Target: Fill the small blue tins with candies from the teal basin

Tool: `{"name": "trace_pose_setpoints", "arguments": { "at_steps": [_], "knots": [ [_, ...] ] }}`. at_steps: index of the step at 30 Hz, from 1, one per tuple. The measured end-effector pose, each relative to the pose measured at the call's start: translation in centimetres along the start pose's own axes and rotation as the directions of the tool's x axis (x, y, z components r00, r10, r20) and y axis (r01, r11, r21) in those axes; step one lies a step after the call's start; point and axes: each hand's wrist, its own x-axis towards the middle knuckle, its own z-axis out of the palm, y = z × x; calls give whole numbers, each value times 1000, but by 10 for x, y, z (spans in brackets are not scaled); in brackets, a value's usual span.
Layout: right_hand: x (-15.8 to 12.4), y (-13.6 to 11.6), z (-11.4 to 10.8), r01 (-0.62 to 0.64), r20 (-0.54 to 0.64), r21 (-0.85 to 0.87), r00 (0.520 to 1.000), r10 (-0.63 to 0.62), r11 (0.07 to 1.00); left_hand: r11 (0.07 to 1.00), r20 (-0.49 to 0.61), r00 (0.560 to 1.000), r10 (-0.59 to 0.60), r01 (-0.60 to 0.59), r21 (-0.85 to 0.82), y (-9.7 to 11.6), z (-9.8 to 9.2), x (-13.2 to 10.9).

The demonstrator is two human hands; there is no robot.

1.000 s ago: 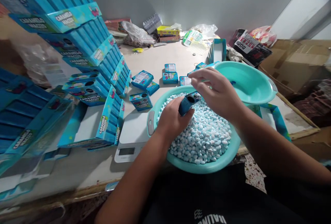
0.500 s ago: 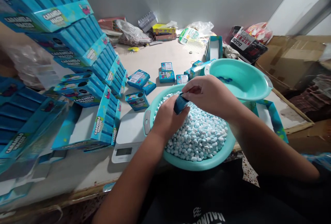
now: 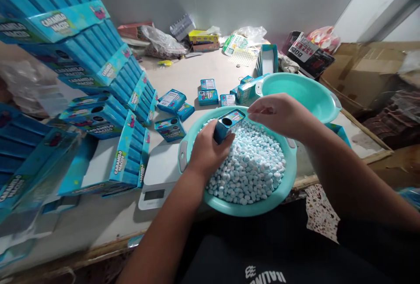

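Observation:
My left hand is wrapped round a small blue tin above a turquoise basin. The tin's top, with a dark round spot and a printed label, faces up. Pale blue and white candies fill the basin. Just right of the tin, my right hand hovers over the basin's far rim, its fingers curled together; whether they hold anything is hidden. A white scale sits at the basin's left, beside a standing blue box.
Blue display boxes are stacked high on the left, with a partly filled one in front. Several small blue boxes lie behind the basin. A second turquoise basin stands at the back right, near cardboard boxes.
My right hand has moved off the tin to the right. The tin has turned so its labelled top shows. Dark blue pieces seen before in the second basin no longer show.

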Motion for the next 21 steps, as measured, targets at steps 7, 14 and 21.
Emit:
{"name": "trace_pose_setpoints", "arguments": {
  "at_steps": [7,14,21],
  "knots": [
    [-57,-18,58,157,329,-394,944,-20,905,983,-109,992,-70,50,-176,-10,2,0],
    [-56,4,97,237,312,-434,944,-102,869,982,-188,973,-130,101,-159,-9,1,3],
    [-11,42,77,223,286,-463,954,-94,858,969,-160,984,-77,36,-246,-15,3,3]
  ]
}}
